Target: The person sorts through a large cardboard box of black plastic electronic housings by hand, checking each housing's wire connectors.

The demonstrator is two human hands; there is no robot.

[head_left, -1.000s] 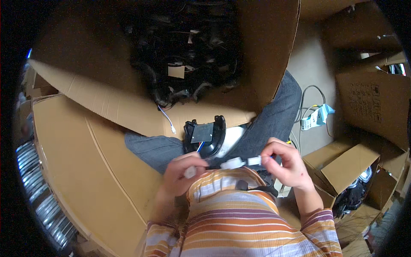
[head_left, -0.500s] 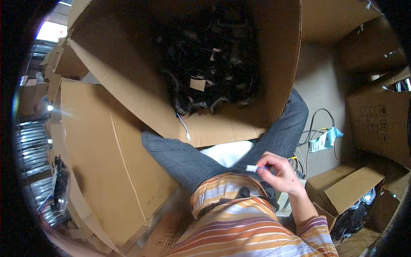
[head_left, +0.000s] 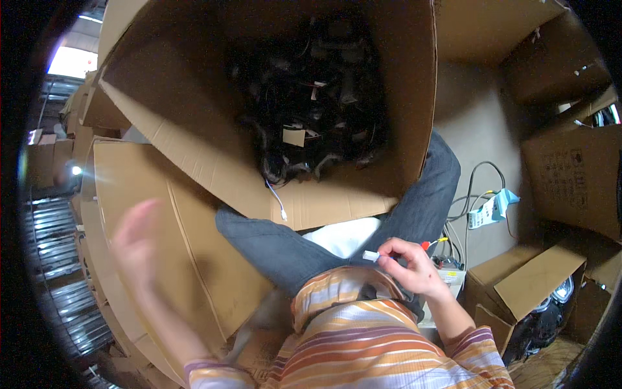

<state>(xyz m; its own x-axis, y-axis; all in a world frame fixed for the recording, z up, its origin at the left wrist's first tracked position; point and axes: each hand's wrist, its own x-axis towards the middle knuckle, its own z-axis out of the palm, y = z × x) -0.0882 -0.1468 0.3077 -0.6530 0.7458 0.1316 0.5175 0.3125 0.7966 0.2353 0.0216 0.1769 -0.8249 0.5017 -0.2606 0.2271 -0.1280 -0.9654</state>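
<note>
My right hand is closed in a pinch on a small white plug connector with a bit of blue wire, held above my lap. My left hand is raised over the cardboard flap on the left; motion smears its fingers, and nothing can be made out in it. In front of me a large open cardboard box leans between my knees, its mouth toward me. Dark, glossy black parts fill its shadowed inside. From them a thin wire with a white plug hangs over the near wall.
On the right floor lie looped cables and a blue-white packet. Beside my right forearm stands a pale box-shaped device with red and yellow clips near it. An open carton holds black parts with clear lenses. Metal rollers line the far left.
My left hand has come up from the lower left over the flap. The dark part at the left edge no longer shows. My right hand keeps its pinch, shifted slightly left.
</note>
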